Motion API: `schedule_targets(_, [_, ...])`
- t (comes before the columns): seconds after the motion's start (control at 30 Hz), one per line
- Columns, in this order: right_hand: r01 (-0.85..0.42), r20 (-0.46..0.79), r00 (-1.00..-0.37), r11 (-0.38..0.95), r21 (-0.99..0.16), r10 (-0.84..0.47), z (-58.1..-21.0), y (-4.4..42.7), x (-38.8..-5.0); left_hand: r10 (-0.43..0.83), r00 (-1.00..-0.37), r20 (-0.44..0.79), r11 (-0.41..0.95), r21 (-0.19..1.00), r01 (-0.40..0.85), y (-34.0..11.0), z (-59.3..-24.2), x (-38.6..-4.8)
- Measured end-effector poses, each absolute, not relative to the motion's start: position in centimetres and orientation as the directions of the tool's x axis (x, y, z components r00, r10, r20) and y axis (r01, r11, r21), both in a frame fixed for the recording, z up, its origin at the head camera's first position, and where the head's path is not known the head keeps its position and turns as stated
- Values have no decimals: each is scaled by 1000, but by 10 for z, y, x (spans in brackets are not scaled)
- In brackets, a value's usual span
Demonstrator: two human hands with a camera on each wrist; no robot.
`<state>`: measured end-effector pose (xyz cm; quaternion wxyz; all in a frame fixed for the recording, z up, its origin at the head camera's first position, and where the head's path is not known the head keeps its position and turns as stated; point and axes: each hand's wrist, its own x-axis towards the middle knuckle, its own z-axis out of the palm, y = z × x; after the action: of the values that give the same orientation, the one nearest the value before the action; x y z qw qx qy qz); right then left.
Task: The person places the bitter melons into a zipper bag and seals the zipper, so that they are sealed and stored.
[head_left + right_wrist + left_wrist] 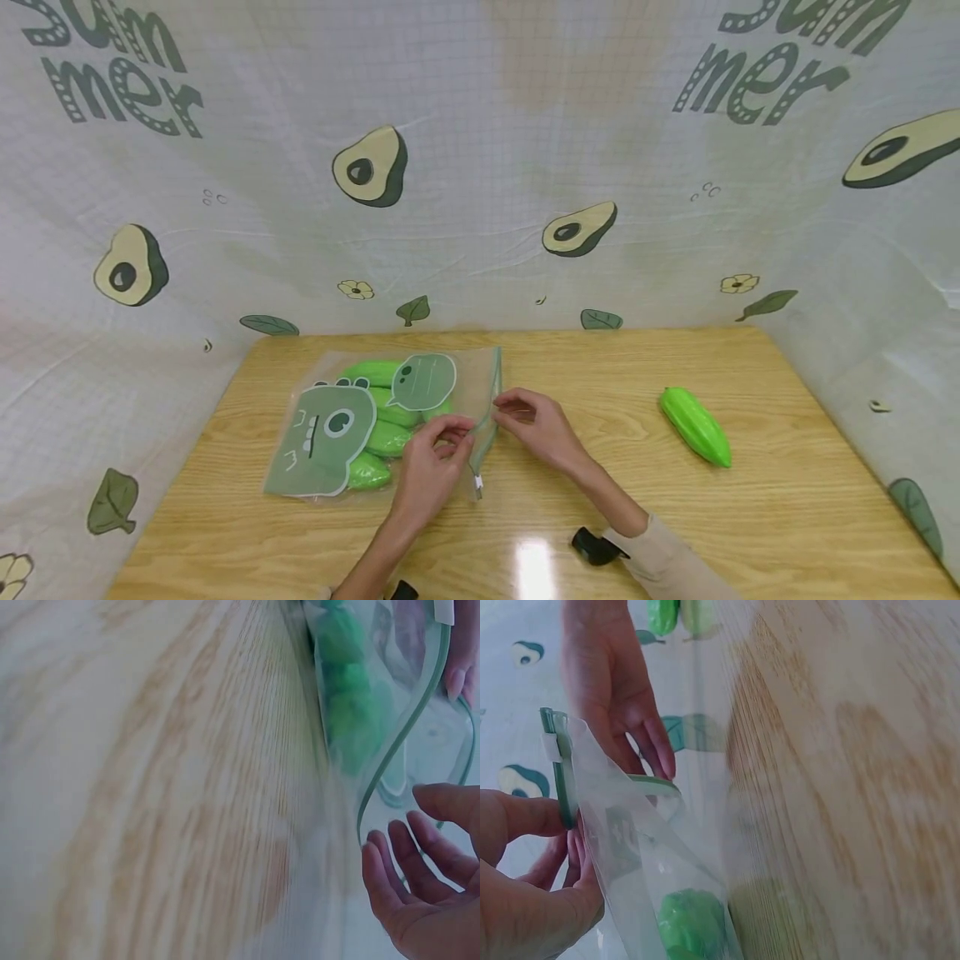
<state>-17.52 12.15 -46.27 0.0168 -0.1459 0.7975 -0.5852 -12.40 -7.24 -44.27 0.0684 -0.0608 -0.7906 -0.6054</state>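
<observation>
A clear slider zip bag (480, 375) with a green cartoon print and green-edged mouth lies on the table, several bright green, long, ridged vegetable-like pieces (387, 439) inside. My left hand (431, 471) pinches the near part of its mouth strip between thumb and fingers, close to the white slider (551, 748). At the strip's farther part is my right hand (543, 429), its loosely bent fingers touching the edge. In the right wrist view the right thumb (446, 802) stands apart from the fingers, and the mouth gapes between its two green edges.
One more bright green ridged piece (695, 427) lies alone on the wooden table (780, 500), to the right of my right hand. A pale cloth (480, 275) printed with avocados and leaves hangs behind the table and along both sides.
</observation>
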Motion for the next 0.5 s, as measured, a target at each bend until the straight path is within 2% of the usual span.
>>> schedule_targets(0.5, [-227,159,-963,335,-914,-217,-463,148,-168,5,-989,150,257,955,146,-72,-443,-123])
